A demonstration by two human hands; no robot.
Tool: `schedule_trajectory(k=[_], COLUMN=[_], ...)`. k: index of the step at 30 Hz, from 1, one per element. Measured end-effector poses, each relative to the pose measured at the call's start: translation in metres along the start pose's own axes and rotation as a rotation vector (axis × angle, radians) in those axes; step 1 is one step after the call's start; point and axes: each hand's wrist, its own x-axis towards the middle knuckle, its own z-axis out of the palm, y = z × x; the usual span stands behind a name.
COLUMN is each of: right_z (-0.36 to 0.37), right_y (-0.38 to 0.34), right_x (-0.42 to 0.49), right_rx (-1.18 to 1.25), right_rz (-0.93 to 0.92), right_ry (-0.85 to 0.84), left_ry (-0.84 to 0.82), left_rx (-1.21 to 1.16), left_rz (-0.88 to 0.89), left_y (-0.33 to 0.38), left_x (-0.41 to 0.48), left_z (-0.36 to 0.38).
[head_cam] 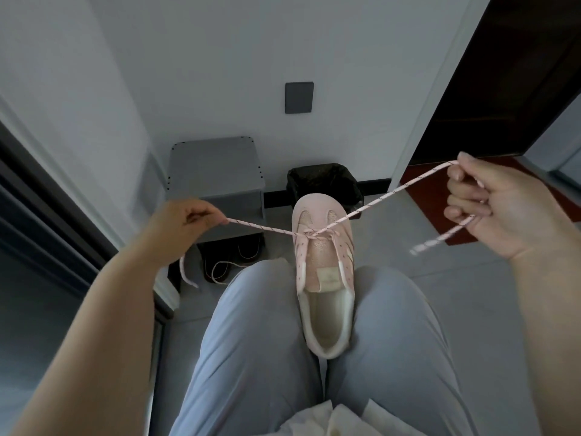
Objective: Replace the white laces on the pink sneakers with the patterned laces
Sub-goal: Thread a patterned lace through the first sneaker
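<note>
Shoe: my pink shoe (323, 278) sits between my knees, mid frame.
Left grip (185, 228): pinches the lace (261, 226).
Right grip (490, 209): curled tight round the lace's other end.

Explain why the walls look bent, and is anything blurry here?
Head view: the wide lens bows straight lines near the edges, such as the door frame. Head view: the lace is smeared by motion below the right hand, while the sneaker looks fairly sharp. Head view: the light is dim and even, without glare, with deep shadow under the bench.
</note>
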Motion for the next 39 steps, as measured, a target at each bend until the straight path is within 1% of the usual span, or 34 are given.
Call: schedule_trajectory(k=[2,4,6,8,9,10,13,15,16,18,20,22,27,29,32,33,36,39], right_z=[-0.01,-0.022,-0.032,-0.029,-0.021,-0.01,0.027,0.046,0.054,0.067,0.075,0.079,0.081,0.081,0.078,0.075,0.067,0.061], right_y=[0.003,0.005,0.01,0.019,0.024,0.03,0.051,0.063,0.068,0.075,0.08,0.084,0.088,0.09,0.095,0.099,0.112,0.122], right_x=[0.004,0.005,0.004,0.001,0.0,-0.002,-0.005,-0.005,-0.005,-0.001,0.004,0.008,0.014,0.015,0.011,0.01,0.005,0.004], right_rx=[0.077,0.226,0.356,0.456,0.509,0.565,0.692,0.735,0.748,0.77,0.791,0.822,0.865,0.839,0.748,0.628,-0.004,-0.441], right_rz=[-0.006,0.021,0.032,0.041,0.046,0.047,0.039,0.052,0.067,0.093,0.091,0.07,0.013,0.0,0.006,-0.015,-0.218,-0.35], right_ry=[0.076,0.159,0.205,0.181,0.148,0.122,0.086,0.057,0.04,0.021,0.026,0.042,0.046,0.007,-0.111,-0.143,-0.159,-0.127], left_ry=[0.052,0.092,0.081,0.066,0.068,0.092,0.174,0.154,0.131,0.106,0.138,0.169,0.261,0.304,0.359,0.358,0.343,0.335], left_rx=[-0.007,-0.05,-0.049,0.09,0.17,0.192,0.027,-0.069,-0.089,-0.074,-0.043,-0.056,-0.167,-0.176,-0.153,-0.157,-0.187,-0.146], left_rz=[-0.03,-0.072,-0.104,-0.103,-0.076,-0.021,0.18,0.238,0.243,0.189,0.126,0.108,0.136,0.149,0.184,0.187,0.154,0.126], left_y=[-0.008,-0.016,-0.022,-0.024,-0.021,-0.012,0.034,0.063,0.072,0.079,0.077,0.074,0.071,0.07,0.068,0.067,0.067,0.066], left_x=[0.004,0.007,0.011,0.014,0.015,0.014,0.002,-0.008,-0.012,-0.015,-0.016,-0.017,-0.021,-0.02,-0.016,-0.015,-0.014,-0.015], left_z=[0.004,0.007,0.012,0.022,0.028,0.037,0.066,0.084,0.094,0.112,0.127,0.136,0.145,0.147,0.151,0.151,0.15,0.151])
